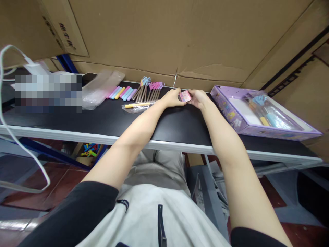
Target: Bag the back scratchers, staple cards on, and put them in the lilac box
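Observation:
My left hand (172,98) and my right hand (198,98) meet over the black tabletop, with a small pink printed card (185,96) between them. The left fingers and thumb close on the card's left side, and the right fingers pinch its right edge. Beside my left wrist lies a clear plastic bag (133,109) with a yellow-handled stick in it. Behind it are several brown rods with claw-shaped heads in blue (146,81) and pink (155,85), resembling back scratchers. Left of these is a row of pastel handles (122,93).
An open purple box (238,127) on the right holds bagged claw-headed sticks (267,109). Clear plastic bags (99,89) lie left of the handles. A white cable (23,151) loops at far left. Cardboard (154,37) walls the back, and a metal edge (180,146) runs along the front.

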`<state>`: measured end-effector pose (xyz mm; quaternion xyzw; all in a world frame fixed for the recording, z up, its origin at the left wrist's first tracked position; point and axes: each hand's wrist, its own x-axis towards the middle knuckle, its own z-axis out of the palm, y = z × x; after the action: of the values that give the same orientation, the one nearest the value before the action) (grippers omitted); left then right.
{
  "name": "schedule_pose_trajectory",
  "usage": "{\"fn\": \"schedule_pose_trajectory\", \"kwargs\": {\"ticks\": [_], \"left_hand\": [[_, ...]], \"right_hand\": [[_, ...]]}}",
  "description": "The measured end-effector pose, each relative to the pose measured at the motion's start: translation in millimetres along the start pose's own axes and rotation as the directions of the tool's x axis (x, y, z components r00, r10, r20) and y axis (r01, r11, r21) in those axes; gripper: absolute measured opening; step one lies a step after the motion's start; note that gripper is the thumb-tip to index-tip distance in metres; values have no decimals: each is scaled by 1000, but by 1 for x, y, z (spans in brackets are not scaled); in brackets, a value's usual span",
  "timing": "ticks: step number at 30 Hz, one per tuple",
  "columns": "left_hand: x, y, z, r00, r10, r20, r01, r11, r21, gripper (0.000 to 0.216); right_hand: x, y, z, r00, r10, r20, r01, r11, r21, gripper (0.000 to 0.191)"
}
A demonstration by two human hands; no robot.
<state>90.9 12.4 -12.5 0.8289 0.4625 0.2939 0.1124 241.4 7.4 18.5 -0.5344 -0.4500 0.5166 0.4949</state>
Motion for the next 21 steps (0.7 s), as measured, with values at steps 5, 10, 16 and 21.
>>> {"fn": "schedule_pose_trajectory", "kwargs": {"ticks": [5, 10, 16, 21], "left_hand": [[0, 0, 1, 1000, 13, 9, -13, 999, 40, 41], [0, 0, 1, 1000, 10, 12, -10, 999, 39, 43], [2, -3, 1, 1000, 2, 9, -2, 998, 56, 46], [2, -4, 1, 1000, -8, 6, 8, 998, 65, 47]], "right_hand": [[-3, 0, 3, 997, -46, -64, 40, 995, -89, 28], [4, 4, -1, 986, -138, -96, 125, 983, -138, 25], [11, 7, -4, 969, -245, -45, 222, 933, -284, 18], [21, 12, -6, 941, -331, -67, 295, 903, -311, 18]]}}
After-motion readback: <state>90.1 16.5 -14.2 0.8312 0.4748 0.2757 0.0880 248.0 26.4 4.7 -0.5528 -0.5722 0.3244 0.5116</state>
